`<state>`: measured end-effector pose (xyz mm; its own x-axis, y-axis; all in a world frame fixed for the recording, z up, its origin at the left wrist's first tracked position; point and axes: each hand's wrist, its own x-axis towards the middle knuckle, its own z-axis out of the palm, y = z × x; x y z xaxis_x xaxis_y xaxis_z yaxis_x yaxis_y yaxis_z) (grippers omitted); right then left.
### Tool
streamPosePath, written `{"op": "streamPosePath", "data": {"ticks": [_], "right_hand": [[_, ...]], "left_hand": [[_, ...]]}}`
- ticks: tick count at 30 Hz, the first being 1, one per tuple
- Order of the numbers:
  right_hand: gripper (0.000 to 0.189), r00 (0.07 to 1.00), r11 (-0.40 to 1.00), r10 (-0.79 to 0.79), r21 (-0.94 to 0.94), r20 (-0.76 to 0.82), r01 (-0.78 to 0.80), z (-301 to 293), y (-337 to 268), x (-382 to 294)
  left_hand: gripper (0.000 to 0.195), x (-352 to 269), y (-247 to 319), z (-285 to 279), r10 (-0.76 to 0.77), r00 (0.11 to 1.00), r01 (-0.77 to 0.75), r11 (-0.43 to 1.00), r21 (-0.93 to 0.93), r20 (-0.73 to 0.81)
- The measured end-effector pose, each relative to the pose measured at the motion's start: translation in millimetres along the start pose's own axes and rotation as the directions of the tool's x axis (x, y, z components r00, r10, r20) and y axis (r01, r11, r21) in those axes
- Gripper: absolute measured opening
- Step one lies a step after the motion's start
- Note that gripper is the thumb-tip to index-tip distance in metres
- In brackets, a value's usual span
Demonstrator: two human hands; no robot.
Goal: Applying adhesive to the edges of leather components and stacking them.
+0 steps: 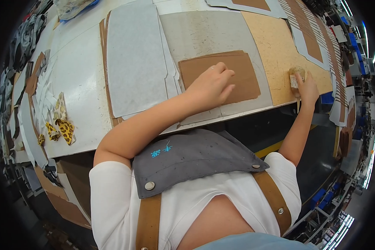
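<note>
A stack of brown sheets (pixel 245 79), perhaps leather or card, lies before me near the table's front edge. Above it is my left hand (pixel 209 84), its fingers bent and apart, with nothing visible between them. Whether the fingertips touch the top sheet is unclear. Off to the right, my right hand (pixel 308 87) grips a small squeeze bottle (pixel 294 82) with residue on its body. The bottle's thin nozzle points down past the table's front edge. Large pale grey sheets (pixel 136 59) are stacked left of the brown ones, with brown layers showing along their left side.
A tan board (pixel 268 47) covers the table's right part. Brown strips on white backing (pixel 312 40) line the far right. White scraps (pixel 45 90) and leopard-print pieces (pixel 65 129) lie at the left. A plastic bag (pixel 70 7) sits at the back; a cardboard box (pixel 72 181) stands below.
</note>
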<state>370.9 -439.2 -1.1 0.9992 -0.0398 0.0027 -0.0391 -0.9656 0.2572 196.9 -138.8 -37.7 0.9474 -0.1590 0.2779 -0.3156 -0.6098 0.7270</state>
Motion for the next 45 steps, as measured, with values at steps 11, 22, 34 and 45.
{"op": "streamPosePath", "data": {"ticks": [11, 22, 34, 45], "right_hand": [[0.034, 0.946, 0.616, -0.177, 0.719, -0.272, 0.322, -16.2, -56.2, -68.2], [0.027, 0.875, -0.013, -0.414, 0.963, -0.25, 0.268, 17.3, -114.4, -83.4], [0.03, 0.855, -0.295, -0.495, 0.955, -0.155, 0.002, 30.9, -148.5, -115.7], [0.032, 0.792, -0.313, -0.552, 0.945, -0.261, 0.094, 10.2, -177.5, -126.7]], "left_hand": [[0.022, 65.8, -34.1, 53.0, -0.119, 0.985, 0.075, 0.946, 0.315, 0.123], [0.025, 49.8, -42.4, 31.7, -0.412, 0.904, 0.427, 0.861, -0.277, 0.114], [0.019, 28.5, -8.3, -17.1, -0.412, 0.901, 0.321, 0.845, -0.427, -0.137], [0.013, -3.4, 94.9, -158.0, -0.06, 0.897, -0.032, 0.98, -0.198, -0.439]]}}
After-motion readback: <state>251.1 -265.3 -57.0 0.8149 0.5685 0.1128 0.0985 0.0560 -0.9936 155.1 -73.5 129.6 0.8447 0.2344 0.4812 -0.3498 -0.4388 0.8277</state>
